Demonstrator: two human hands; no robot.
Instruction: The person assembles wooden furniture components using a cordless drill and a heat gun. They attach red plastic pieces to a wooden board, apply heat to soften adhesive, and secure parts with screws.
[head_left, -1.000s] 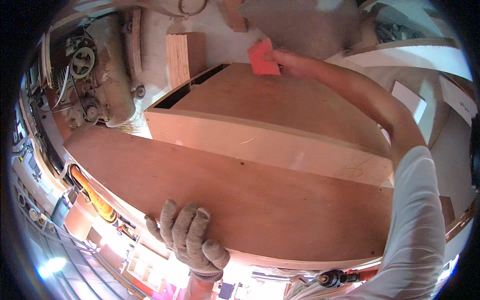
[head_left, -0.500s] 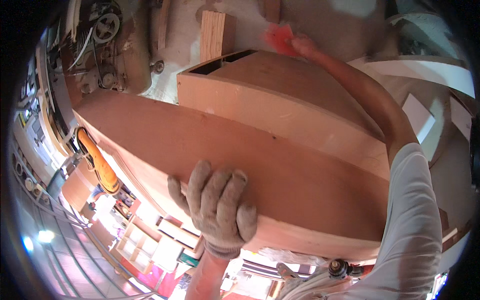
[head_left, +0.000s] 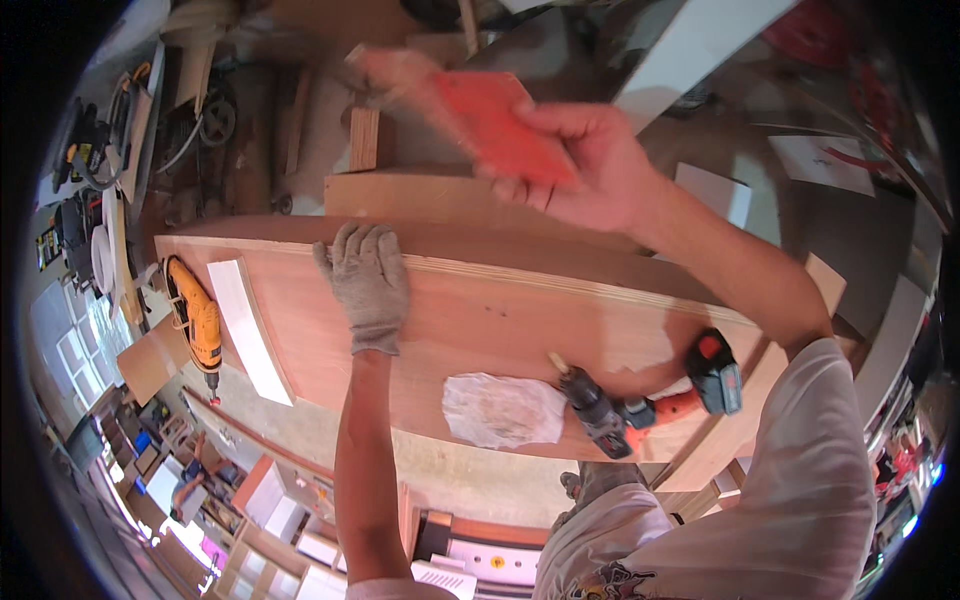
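Note:
My left hand (head_left: pixel 368 278), in a grey work glove, is hooked over the top edge of a long wooden panel (head_left: pixel 430 320), fingers bent over the far side and palm against the near face. Raised above the panel, my bare right hand (head_left: pixel 590 165) is closed on a flat red tool (head_left: pixel 505 125). The tool's far end is brownish and smeared by motion, so its exact kind cannot be made out. Below my left hand, a crumpled white cloth (head_left: pixel 503 410) lies by a cordless drill (head_left: pixel 600 412).
A yellow corded power drill (head_left: pixel 203 325) and a white strip (head_left: pixel 250 330) lie at the panel's left end. Behind the panel stands another wooden box (head_left: pixel 400 195), with a plywood block (head_left: pixel 365 138) beyond. A white board (head_left: pixel 700 55) leans in at the far right.
My right hand has come nearer from the far side of the box with the red tool. The view has shifted, showing the panel's near face. My left hand stays on its edge.

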